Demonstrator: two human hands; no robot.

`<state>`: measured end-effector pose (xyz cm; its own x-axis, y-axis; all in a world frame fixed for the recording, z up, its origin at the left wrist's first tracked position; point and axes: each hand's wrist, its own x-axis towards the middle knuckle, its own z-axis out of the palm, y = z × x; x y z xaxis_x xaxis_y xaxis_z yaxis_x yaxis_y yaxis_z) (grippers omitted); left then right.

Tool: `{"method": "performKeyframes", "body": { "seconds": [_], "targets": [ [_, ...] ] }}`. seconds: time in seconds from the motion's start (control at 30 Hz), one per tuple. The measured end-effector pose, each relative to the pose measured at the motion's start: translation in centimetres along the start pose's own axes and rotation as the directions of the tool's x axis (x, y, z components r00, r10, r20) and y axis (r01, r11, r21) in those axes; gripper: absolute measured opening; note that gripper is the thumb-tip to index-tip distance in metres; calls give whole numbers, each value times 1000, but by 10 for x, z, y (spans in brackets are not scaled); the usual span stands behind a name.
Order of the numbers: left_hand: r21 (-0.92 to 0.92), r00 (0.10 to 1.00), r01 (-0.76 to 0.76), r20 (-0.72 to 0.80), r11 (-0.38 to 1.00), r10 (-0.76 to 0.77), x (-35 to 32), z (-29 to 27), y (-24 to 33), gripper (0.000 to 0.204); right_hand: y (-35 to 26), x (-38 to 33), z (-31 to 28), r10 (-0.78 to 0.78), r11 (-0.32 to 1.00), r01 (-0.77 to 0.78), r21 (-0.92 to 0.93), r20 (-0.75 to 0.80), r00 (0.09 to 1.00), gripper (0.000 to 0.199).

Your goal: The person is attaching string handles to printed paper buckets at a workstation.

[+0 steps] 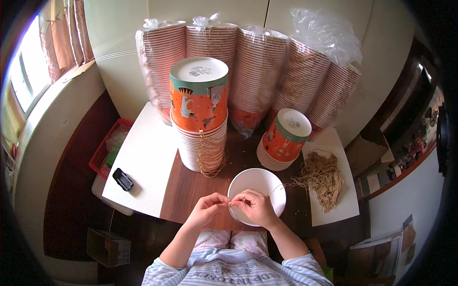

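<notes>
My left hand and my right hand meet fingertip to fingertip at the table's near edge. Both are closed in a pinch; a tiny pale bit shows between the tips, too small to name. Under the right hand is a white-lined paper bucket, its open mouth facing up and its left rim near my left fingers. A thin tan string passes over the bucket's right rim from a tangled heap of string. Where its end lies is hidden by my right hand.
Behind the hands rises a tall stack of upturned orange and green buckets, with loops of string at its side. A shorter bucket stack stands right. Plastic-wrapped stacks line the wall. A black plastic object lies left.
</notes>
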<state>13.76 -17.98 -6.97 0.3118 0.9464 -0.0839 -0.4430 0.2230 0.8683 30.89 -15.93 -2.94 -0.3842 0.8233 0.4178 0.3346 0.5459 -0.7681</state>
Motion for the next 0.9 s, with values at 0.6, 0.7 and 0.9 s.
{"method": "performKeyframes", "body": {
  "seconds": [0.6,0.7,0.9],
  "targets": [
    [192,969,-228,-45,954,241,3,5,3,6,3,-4,-2,133,991,-132,-35,43,990,7],
    [-23,982,-153,-119,988,149,1,4,5,4,5,-5,-2,147,989,-146,-32,31,989,8],
    [250,989,-133,-23,959,143,-1,5,6,8,3,-5,-4,178,984,-179,10,45,983,9]
  ]
}}
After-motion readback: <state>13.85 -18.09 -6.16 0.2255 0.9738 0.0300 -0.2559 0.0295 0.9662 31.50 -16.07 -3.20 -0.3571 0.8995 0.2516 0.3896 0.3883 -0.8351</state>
